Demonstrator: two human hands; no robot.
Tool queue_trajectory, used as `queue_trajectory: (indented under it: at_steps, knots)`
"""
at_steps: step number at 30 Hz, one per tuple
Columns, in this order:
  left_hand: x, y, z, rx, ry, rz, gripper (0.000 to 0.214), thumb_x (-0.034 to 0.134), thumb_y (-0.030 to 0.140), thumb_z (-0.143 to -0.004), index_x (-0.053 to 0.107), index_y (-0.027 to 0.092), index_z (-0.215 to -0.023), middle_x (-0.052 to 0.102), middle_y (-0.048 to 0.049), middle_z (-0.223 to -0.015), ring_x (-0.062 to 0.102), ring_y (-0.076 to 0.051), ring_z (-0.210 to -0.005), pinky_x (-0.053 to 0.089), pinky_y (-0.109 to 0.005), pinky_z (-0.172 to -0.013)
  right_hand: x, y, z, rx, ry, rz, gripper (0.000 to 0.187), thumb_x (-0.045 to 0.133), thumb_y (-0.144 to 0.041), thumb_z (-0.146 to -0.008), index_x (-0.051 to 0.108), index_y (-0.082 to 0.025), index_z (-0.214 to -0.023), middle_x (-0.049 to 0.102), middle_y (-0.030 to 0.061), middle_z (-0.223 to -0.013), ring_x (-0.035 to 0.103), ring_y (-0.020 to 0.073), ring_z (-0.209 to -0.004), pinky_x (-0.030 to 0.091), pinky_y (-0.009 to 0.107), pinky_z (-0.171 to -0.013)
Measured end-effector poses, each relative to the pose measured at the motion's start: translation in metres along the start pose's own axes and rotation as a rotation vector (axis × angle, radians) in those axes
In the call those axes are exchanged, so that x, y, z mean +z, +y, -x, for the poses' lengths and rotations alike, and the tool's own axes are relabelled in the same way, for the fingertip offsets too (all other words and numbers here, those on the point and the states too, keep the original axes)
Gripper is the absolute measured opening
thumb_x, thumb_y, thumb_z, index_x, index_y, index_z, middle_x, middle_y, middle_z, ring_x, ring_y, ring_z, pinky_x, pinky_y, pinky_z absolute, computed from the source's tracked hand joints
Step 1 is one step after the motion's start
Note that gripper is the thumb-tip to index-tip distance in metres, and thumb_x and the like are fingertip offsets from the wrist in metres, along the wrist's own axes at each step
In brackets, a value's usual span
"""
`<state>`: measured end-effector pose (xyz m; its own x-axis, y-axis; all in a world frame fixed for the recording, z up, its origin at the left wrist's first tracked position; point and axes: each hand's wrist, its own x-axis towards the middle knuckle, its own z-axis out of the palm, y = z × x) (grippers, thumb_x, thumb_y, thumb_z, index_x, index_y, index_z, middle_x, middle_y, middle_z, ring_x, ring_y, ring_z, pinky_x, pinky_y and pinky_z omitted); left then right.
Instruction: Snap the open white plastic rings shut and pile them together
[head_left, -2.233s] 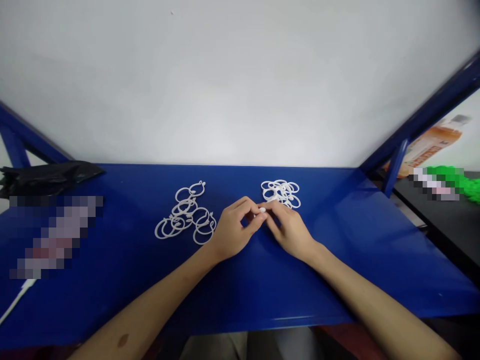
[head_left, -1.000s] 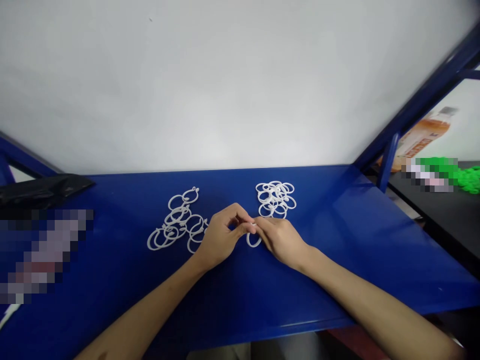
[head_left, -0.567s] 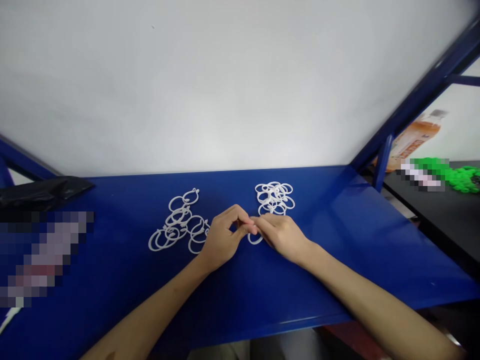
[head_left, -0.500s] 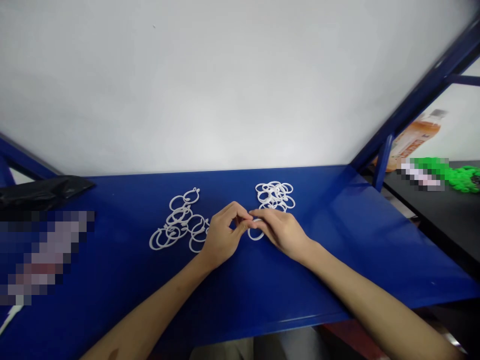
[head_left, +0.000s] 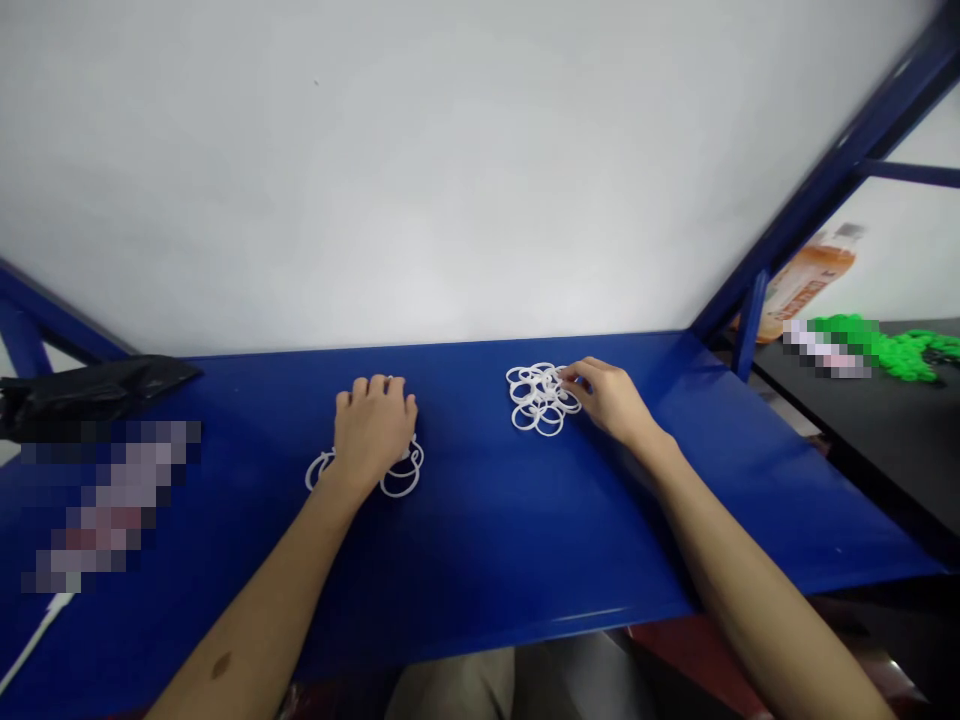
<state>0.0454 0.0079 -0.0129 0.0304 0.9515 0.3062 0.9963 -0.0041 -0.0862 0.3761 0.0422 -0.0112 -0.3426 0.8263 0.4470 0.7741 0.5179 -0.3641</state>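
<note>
Thin white plastic rings, each with a small loop like a curtain ring, lie in two piles on the blue table. Over the left pile of rings [head_left: 400,484] rests my left hand [head_left: 373,425], palm down and fingers spread; it hides most of that pile. What lies under its palm does not show. At the upper right edge of the right pile of rings [head_left: 549,420] is my right hand [head_left: 606,395]. Its thumb and fingers are pinched together on a white ring there, with the fingertips partly hidden.
The blue table [head_left: 480,560] meets a pale wall [head_left: 480,180] at the back. A black plastic bag [head_left: 97,390] and a white cable [head_left: 37,635] lie at the left. Beyond the blue frame post [head_left: 750,325] are an orange-labelled bottle [head_left: 806,285] and green chain-like items [head_left: 904,355].
My hands were together mid-table with a ring at the fingers. They have parted: the left moved left over its pile, the right went up and right to the other pile.
</note>
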Motion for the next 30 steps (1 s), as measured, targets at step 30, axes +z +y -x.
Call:
queue_trajectory:
  at_steps: [30]
  knots:
    - [-0.012,0.056,0.028,0.106,-0.373,1.474,0.023,0.057,0.03,-0.091,0.057,0.023,-0.113,0.056,0.0043,-0.079,0.064,-0.013,-0.073,0.052,-0.029,-0.074,0.028,-0.084,0.021,-0.11,-0.094,-0.355,0.018,0.056,-0.024,-0.096,0.059,-0.02,-0.113,0.068,0.006,-0.098,0.064,0.0162,-0.081,0.053,0.03,-0.073]
